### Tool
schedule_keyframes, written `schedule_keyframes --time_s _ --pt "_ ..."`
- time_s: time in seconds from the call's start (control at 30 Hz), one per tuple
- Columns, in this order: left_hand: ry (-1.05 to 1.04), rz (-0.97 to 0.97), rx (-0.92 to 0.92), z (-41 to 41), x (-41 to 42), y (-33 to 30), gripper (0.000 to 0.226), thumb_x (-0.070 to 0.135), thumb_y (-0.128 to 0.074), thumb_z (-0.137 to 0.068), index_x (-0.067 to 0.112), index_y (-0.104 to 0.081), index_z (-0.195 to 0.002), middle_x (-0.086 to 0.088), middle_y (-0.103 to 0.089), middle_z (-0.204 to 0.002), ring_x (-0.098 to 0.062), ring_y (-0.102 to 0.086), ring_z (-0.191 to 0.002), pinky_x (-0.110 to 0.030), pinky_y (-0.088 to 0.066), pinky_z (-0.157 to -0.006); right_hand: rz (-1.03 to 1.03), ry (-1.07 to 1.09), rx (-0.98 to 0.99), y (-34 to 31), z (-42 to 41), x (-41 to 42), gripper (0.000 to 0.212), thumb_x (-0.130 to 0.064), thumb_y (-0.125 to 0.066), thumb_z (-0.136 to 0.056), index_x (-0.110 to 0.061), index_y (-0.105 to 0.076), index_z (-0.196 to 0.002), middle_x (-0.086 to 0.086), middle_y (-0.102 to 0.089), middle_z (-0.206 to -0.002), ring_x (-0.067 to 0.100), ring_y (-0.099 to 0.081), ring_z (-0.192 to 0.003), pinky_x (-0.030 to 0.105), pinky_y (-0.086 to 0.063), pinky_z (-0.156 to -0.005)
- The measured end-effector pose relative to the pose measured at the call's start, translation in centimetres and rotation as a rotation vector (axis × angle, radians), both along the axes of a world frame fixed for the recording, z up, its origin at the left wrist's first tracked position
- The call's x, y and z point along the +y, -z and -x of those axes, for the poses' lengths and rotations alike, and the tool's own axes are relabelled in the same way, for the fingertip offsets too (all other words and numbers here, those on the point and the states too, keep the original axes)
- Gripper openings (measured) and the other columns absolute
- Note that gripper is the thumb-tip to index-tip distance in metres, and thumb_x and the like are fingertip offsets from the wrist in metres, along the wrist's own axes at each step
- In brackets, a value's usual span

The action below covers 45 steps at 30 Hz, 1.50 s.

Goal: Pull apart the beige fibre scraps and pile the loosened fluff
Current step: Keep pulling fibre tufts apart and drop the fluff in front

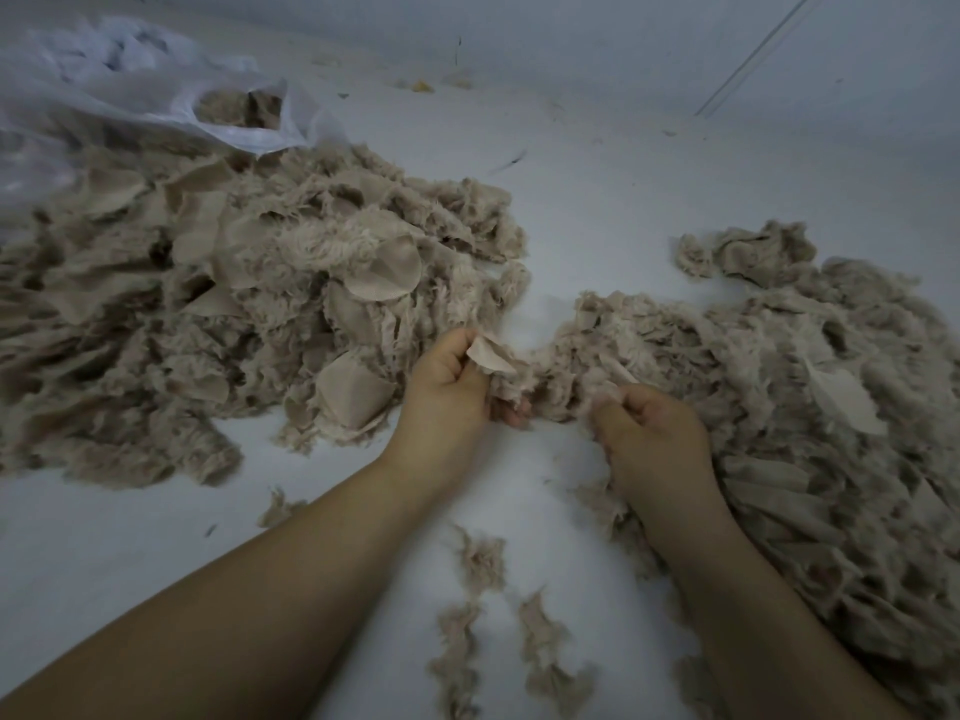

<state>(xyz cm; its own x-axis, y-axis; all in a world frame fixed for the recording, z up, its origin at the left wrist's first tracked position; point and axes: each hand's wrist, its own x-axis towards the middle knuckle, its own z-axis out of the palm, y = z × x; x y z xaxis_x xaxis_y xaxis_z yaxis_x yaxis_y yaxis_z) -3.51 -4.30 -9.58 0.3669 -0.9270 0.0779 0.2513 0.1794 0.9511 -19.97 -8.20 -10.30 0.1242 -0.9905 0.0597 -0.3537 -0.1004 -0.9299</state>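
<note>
Hands, left (pixel 451 379) pinching a scrap (pixel 493 356) and right (pixel 649 433) curled in fluff (pixel 582 376), work between two piles, where loosened tufts could spill back among unpulled scraps.

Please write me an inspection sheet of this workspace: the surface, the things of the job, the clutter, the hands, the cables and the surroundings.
Surface: pale sheet, dotted with lint and small dark specks.
Job's things: large scrap heap on the left, second pile on the right; one scrap stretched between both hands.
Clutter: loose tufts near the forearms; white plastic bag far left, scraps in its mouth; yellowish bit far back.
Hands: left hand grips the scrap; right hand pinches fibre at the pile's edge.
Cables: thin line upper right, cannot tell what it is.
Surroundings: nothing seen beyond the sheet.
</note>
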Motion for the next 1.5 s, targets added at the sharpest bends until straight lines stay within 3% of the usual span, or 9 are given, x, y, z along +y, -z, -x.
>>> schedule_keyframes --time_s 0.23,0.37,0.47,0.6,0.8,0.97,1.2,1.33,1.5 --pt "0.154 -0.066 -0.150 0.0 0.4 -0.1 0.036 -0.002 -0.051 -0.095 0.022 -0.069 -0.075 -0.004 -0.064 -0.057 -0.014 -0.053 -0.039 -0.021 -0.039 -0.038 -0.006 -0.118 -0.193 -1.2 -0.2 1.2 0.020 -0.011 -0.067 -0.091 -0.028 -0.072 -0.099 -0.008 -0.061 -0.053 0.006 -0.046 -0.041 0.020 -0.038 -0.040" --pt "0.161 -0.089 -0.238 0.2 0.4 -0.4 0.025 -0.003 -0.057 -0.092 0.014 -0.070 -0.081 -0.003 -0.064 -0.057 -0.008 -0.051 -0.040 -0.018 -0.038 -0.039 0.068 -0.162 -0.156 -1.5 -0.6 1.6 0.012 -0.014 -0.069 -0.090 -0.020 -0.077 -0.083 0.018 -0.068 -0.069 0.024 -0.053 -0.050 0.035 -0.047 -0.048" --pt "0.163 -0.094 -0.258 0.4 0.4 -0.7 0.027 -0.006 -0.057 -0.092 0.014 -0.070 -0.079 0.004 -0.062 -0.054 -0.004 -0.049 -0.039 -0.014 -0.038 -0.040 0.082 -0.176 -0.206 -1.6 -0.5 1.8 0.029 -0.027 -0.067 -0.093 -0.022 -0.071 -0.064 0.011 -0.058 -0.054 0.011 -0.044 -0.050 0.028 -0.037 -0.045" --pt "0.153 -0.107 -0.253 0.4 0.2 -0.6 0.024 -0.003 -0.058 -0.093 0.013 -0.069 -0.079 0.004 -0.062 -0.054 -0.005 -0.049 -0.040 -0.015 -0.038 -0.040 0.060 -0.226 -0.181 -1.8 -0.5 1.8 0.020 -0.025 -0.069 -0.092 -0.019 -0.077 -0.075 0.015 -0.069 -0.065 0.033 -0.058 -0.056 0.045 -0.052 -0.053" --pt "0.179 -0.112 -0.084 0.2 0.2 -0.8 0.024 0.008 -0.048 -0.077 0.015 -0.070 -0.078 -0.019 -0.057 -0.061 -0.026 -0.050 -0.043 -0.023 -0.036 -0.039 0.062 -0.183 -0.146 -1.0 -0.4 1.4 0.024 -0.014 -0.063 -0.096 -0.006 -0.072 -0.075 0.009 -0.052 -0.051 0.010 -0.039 -0.048 0.024 -0.033 -0.046" --pt "0.147 -0.073 -0.253 1.0 0.3 -0.8 0.043 0.024 -0.073 -0.086 -0.012 -0.051 -0.079 -0.017 -0.050 -0.061 -0.012 -0.049 -0.041 -0.018 -0.038 -0.038 0.112 -0.203 -0.151 -0.6 -0.4 1.5 0.024 -0.009 -0.066 -0.092 0.000 -0.065 -0.070 0.005 -0.046 -0.050 0.006 -0.030 -0.045 0.020 -0.028 -0.042" --pt "0.172 -0.072 -0.298 1.3 0.6 -1.7 0.053 0.036 -0.085 -0.068 -0.003 -0.053 -0.084 -0.008 -0.048 -0.066 -0.015 -0.047 -0.054 -0.024 -0.038 -0.044 0.191 -0.205 -0.118 -0.7 -0.6 1.6 0.024 -0.010 -0.068 -0.091 -0.024 -0.072 -0.072 0.001 -0.063 -0.057 0.012 -0.049 -0.048 0.027 -0.041 -0.044" --pt "0.164 -0.101 -0.359 1.5 0.7 -1.4 0.037 0.021 -0.069 -0.075 -0.009 -0.049 -0.086 -0.013 -0.045 -0.067 -0.019 -0.042 -0.057 -0.034 -0.035 -0.051 0.141 -0.214 -0.146 -0.8 -0.6 1.7 0.020 -0.009 -0.069 -0.091 -0.022 -0.077 -0.079 0.015 -0.067 -0.065 0.028 -0.058 -0.056 0.045 -0.051 -0.052" --pt "0.084 -0.149 -0.246 0.8 0.7 -0.8 0.007 -0.013 -0.048 -0.082 -0.013 -0.054 -0.081 -0.015 -0.051 -0.055 -0.018 -0.047 -0.040 -0.026 -0.037 -0.039 0.140 -0.144 -0.151 -0.7 -0.5 1.3 0.020 -0.013 -0.065 -0.094 -0.018 -0.071 -0.076 0.008 -0.069 -0.068 0.017 -0.059 -0.061 0.037 -0.052 -0.058"
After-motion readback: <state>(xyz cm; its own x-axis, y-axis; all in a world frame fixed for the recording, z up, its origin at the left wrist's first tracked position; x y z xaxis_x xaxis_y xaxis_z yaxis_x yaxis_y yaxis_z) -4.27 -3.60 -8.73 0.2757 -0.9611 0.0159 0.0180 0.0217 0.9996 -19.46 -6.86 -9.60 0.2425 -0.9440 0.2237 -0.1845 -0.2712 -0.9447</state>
